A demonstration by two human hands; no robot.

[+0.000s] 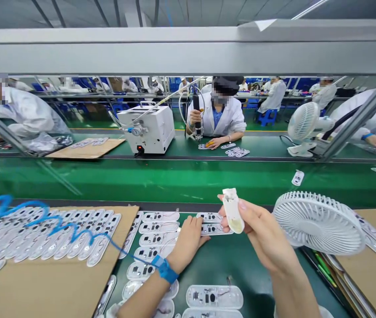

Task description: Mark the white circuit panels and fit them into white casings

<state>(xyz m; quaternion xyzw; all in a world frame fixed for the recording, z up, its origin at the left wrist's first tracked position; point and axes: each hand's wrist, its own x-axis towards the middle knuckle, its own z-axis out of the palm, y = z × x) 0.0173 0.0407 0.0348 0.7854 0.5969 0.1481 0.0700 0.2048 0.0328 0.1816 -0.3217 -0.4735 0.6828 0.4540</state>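
Green counter (pixel 222 260), factory hall. White slim piece (pixel 233 214) — pinched in the right hand (pixel 257 229), raised above the counter; judged light, stiff, best held by its long edges. Left hand (pixel 189 236) — laid beside circuit-board casings (pixel 216 229); grip cannot be told.

No lettering, number, brand or sign can be read: the gauge (pixel 137 131) on the machine (pixel 159 128) is too small, and any print on the white piece (pixel 233 214), the panels (pixel 214 297), the fan (pixel 317 225) or the blue wristband (pixel 165 268) is too fine or blurred to make out
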